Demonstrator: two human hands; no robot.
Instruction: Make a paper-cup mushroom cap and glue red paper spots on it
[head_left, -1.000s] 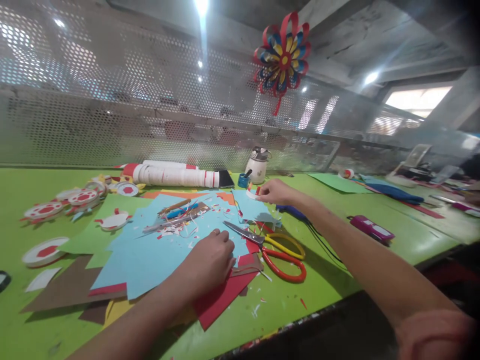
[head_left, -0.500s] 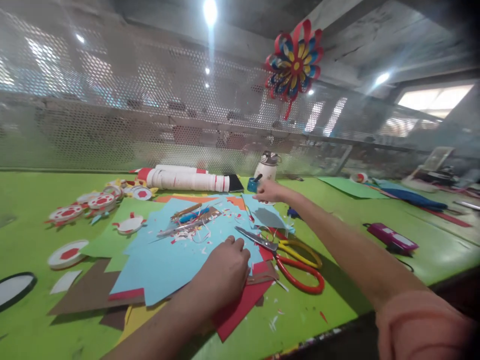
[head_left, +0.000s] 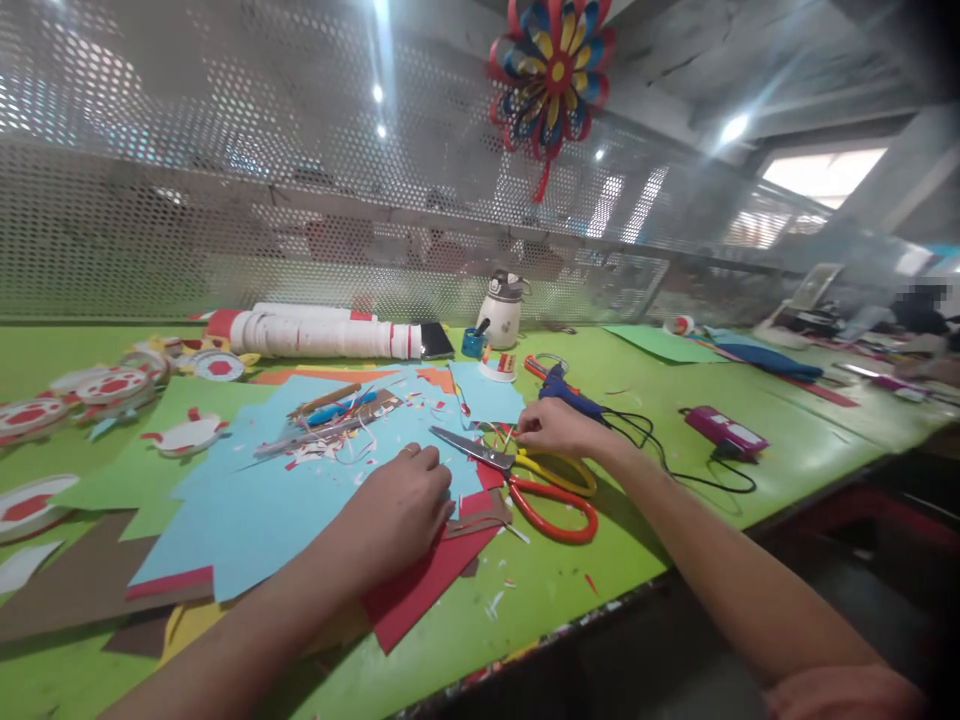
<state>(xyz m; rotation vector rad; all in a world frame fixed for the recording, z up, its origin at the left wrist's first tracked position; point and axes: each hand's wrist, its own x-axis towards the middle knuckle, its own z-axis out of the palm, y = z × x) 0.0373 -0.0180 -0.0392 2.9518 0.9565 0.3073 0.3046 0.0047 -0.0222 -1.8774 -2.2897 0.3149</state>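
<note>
Scissors (head_left: 504, 462) are overlapping the right side of the large blue paper (head_left: 232, 510), probably handling stiff and weighty, best taken by the red loop (head_left: 523, 504); left hand (head_left: 401, 500) is resting curled over that paper, right hand (head_left: 562, 430) beyond it; whether either is gripping cannot be told.

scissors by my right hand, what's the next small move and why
Probably slide the right hand onto the scissors' yellow handle, since that handle is right beside it and both handles lie on its side, with the blades pointing away. Whether the fingers already pinch something is unclear.
</note>
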